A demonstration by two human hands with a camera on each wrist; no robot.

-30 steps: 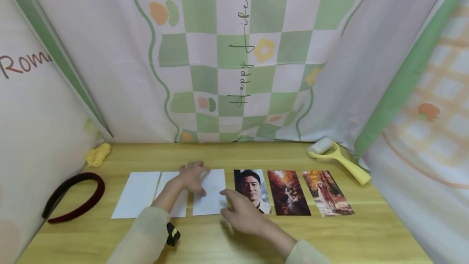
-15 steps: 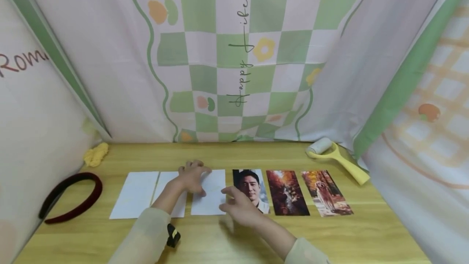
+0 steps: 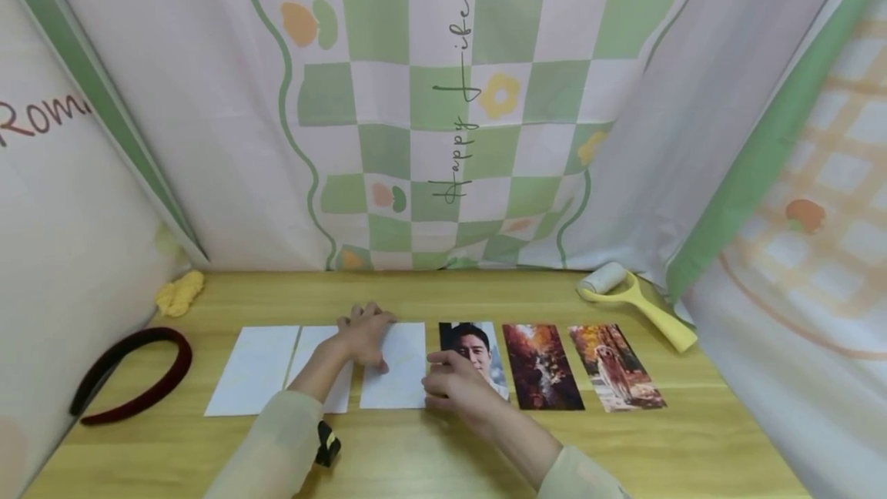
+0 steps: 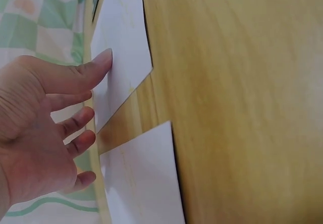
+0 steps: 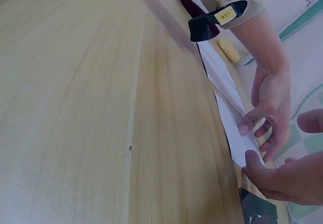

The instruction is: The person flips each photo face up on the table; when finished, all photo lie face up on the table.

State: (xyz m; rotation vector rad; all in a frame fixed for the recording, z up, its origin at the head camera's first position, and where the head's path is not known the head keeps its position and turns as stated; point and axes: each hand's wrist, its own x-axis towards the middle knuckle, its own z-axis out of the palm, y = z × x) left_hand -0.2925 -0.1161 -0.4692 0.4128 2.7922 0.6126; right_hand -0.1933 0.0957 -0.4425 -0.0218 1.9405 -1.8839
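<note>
Patterned curtain (image 3: 443,98), green-and-white checks with lettering, backs the upper half of the head view; wood-grain table (image 3: 402,453) fills the lower part. Six rectangles lie flat in a row across it. Left to centre: first white card (image 3: 252,368), second white card (image 3: 333,385), partly under the left forearm, and third white card (image 3: 398,380), just below centre. Right of these: portrait photo (image 3: 466,336), autumn stream photo (image 3: 543,366), dog photo (image 3: 614,368).

Left hand (image 3: 364,336): fingers parted and slightly bent at the far left corner of the third white card, thumb apart and over its face. Thumb contact cannot be confirmed. Right hand (image 3: 460,390): fingers bent, at the right edge of the same card, covering the lower part of the portrait photo; right wrist view shows thumb and a finger apart, no pinch seen. Whether it touches the card: cannot tell.

Periphery: dark red headband (image 3: 182,368) at lower left, yellow cloth (image 3: 179,293) above it, roller with yellow handle (image 3: 654,316) right of centre, near the curtain.
</note>
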